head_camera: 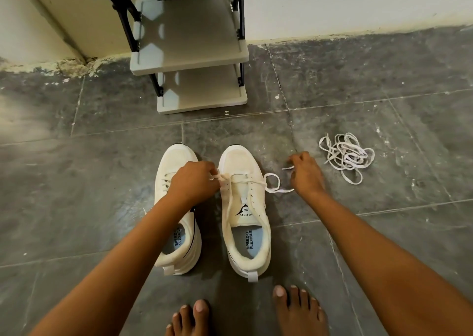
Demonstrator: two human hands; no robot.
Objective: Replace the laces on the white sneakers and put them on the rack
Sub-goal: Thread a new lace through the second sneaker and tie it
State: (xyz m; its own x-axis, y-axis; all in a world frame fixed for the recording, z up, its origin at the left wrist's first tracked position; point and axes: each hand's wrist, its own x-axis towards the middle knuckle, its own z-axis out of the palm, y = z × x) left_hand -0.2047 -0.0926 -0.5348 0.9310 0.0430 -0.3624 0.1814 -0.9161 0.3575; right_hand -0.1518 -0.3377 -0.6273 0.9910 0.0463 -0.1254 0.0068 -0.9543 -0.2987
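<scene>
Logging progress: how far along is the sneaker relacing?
Done: left sneaker appears laced. In hand: left hand and right hand each pinch an end of the lace on the right sneaker, only partly laced. Loose laces lie on the floor. Left: finish lacing; the rack holds no shoes.

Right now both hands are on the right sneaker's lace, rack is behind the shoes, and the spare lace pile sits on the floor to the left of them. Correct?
Not quite. The head view shows the spare lace pile on the floor to the right of the sneakers, not the left. The rest holds: left hand and right hand each hold the right sneaker's lace, and the rack stands behind the shoes.
</scene>
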